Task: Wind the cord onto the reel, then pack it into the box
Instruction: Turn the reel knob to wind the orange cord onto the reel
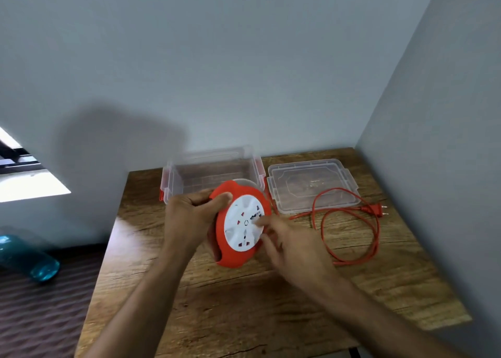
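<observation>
An orange reel [238,254] with a white socket face is tilted up on edge above the wooden table [244,303]. My left hand [189,214] grips its upper left rim. My right hand [292,246] rests its fingertips on the white face, blurred by motion. The orange cord [375,230] lies in loose loops on the table to the right, ending in a plug [376,210]. A clear box [176,178] with orange latches stands open behind the reel.
The clear lid [311,184] lies flat to the right of the box, partly under the cord. Walls close in behind and on the right. A teal bottle [29,257] lies on the floor at left.
</observation>
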{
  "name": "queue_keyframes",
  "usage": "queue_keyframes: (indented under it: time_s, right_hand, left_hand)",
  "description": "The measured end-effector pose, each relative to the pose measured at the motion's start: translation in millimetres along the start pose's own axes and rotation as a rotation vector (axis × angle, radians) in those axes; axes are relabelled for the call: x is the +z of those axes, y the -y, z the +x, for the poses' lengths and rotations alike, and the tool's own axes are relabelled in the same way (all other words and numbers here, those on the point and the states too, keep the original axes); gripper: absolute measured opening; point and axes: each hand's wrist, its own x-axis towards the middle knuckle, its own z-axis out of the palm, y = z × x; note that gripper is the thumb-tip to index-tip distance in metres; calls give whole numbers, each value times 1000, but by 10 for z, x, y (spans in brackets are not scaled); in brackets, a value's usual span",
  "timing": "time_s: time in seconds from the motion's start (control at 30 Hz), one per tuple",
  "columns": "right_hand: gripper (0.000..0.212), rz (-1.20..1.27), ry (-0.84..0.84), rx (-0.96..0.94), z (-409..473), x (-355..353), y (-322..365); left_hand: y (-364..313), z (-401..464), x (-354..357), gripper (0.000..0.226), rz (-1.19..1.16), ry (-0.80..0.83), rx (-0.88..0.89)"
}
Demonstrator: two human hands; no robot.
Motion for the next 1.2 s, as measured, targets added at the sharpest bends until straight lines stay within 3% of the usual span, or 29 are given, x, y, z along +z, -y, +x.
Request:
queue_keyframes:
  time_s: [0.03,0.1,0.23,0.37,0.5,0.57,0.63,0.77,0.83,0.9,1.0,1.13,1.2]
  right_hand:
    - [42,-193,9,-228,-3,-12,-64]
    - [58,-394,117,-483,59,-47,-153]
    - [63,-479,267,-672,274,-131,-158]
    - [61,-603,256,-688,321,-138,-39]
    - [56,-550,285,-558,290,1,67]
    - [58,-467,181,-430,277,95,38]
    - [60,-145,84,-116,255,153,88]
    - [47,1198,141,842,267,239,418]
    - [41,1411,198,1040,321,182,477]
    - [33,1433,256,1028,327,104,473]
    - [31,1216,362,827,297,36,369]
    - [36,108,130,263,218,-27,165]
    - [45,-243,115,-142,225,-70,113]
  left_hand:
    - [-15,29,-31,10,5,23,-37]
    - [-63,80,-81,12,53,114,-81]
    - [-155,151,-114,18,169,258,-124]
    - [-165,156,-39,16,183,263,-130]
    - [-108,97,20,12,128,184,-80]
    - [-92,65,27,10,96,130,-39]
    - [-85,24,55,10,67,85,24]
    - [-37,-110,152,20,30,63,184]
    - [24,-98,145,25,37,43,219]
    - [55,-45,88,20,-17,18,166]
    - [76,8,24,11,-54,-8,77]
    - [72,78,9,7,-34,8,-46]
    - [31,133,-38,9,1,70,-73]
